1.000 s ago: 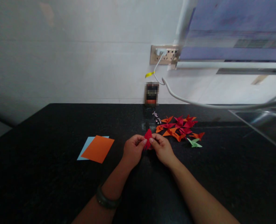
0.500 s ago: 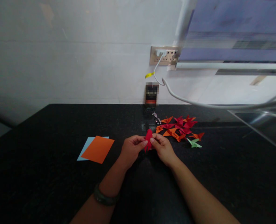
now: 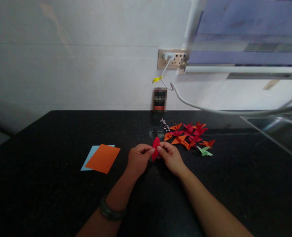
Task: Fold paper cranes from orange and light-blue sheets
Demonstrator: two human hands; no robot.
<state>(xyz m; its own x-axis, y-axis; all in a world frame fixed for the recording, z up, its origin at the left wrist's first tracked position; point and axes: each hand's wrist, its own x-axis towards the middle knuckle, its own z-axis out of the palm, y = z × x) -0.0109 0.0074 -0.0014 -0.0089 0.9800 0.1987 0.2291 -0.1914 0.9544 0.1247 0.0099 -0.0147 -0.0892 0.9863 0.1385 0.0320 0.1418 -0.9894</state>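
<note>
My left hand (image 3: 138, 158) and my right hand (image 3: 170, 156) meet over the black counter (image 3: 49, 197), both pinching a small folded piece of red paper (image 3: 156, 146) held upright between the fingertips. Just beyond and to the right lies a pile of several folded paper figures (image 3: 189, 135) in red and orange, with a light green one (image 3: 204, 151) at its near right edge. An orange sheet (image 3: 103, 158) lies flat to the left of my left hand, on top of a light blue sheet (image 3: 89, 156).
A small dark object (image 3: 160, 100) leans against the white tiled wall behind the pile. A white cable (image 3: 190, 103) runs from the wall socket (image 3: 172, 59) off to the right. A sink edge (image 3: 272, 131) shows at the far right.
The red paper has narrowed and tilted slightly between my fingertips as they work it. Both hands stay in nearly the same place.
</note>
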